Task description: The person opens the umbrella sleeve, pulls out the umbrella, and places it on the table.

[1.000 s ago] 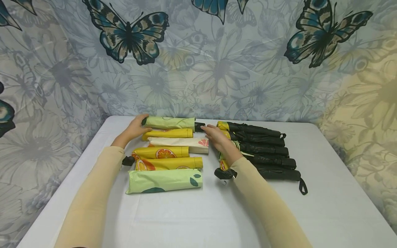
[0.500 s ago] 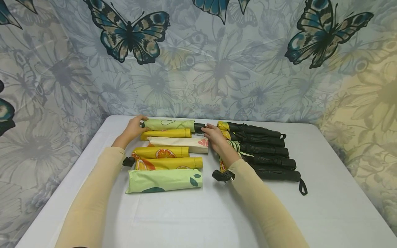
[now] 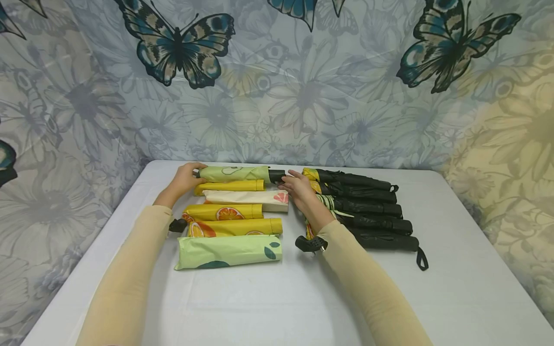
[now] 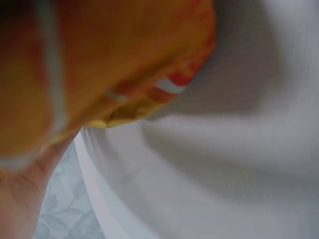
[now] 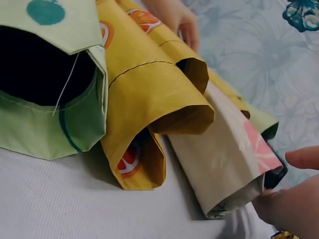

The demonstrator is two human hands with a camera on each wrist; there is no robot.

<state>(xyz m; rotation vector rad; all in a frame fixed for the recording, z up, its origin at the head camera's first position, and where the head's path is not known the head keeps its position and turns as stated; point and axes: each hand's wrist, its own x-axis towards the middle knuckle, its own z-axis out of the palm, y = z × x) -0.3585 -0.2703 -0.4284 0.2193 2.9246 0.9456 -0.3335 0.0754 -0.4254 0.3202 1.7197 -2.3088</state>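
A folded umbrella in a light green sleeve (image 3: 235, 173) lies along the back edge of the table. My left hand (image 3: 179, 181) grips its left end, the thumb in front and the fingers behind. At the other end, my right hand (image 3: 300, 190) holds the black handle (image 3: 277, 176) between thumb and fingers, as the right wrist view partly shows. In front lie a yellow umbrella (image 3: 233, 186), a cream one (image 3: 246, 198), two more yellow ones and a wider green one (image 3: 229, 252). An orange-yellow umbrella (image 4: 149, 59) hides most of my left hand in the left wrist view.
Several black folded umbrellas (image 3: 368, 206) form a second row at the right, under and beside my right forearm. A black curved handle (image 3: 310, 243) sticks out near that sleeve. A patterned cloth wall (image 3: 303, 120) stands behind the white table (image 3: 242, 307).
The back green umbrella has shifted slightly left, with both hands staying at its ends. A dark tip now shows at its left end. The other umbrellas lie practically as before.
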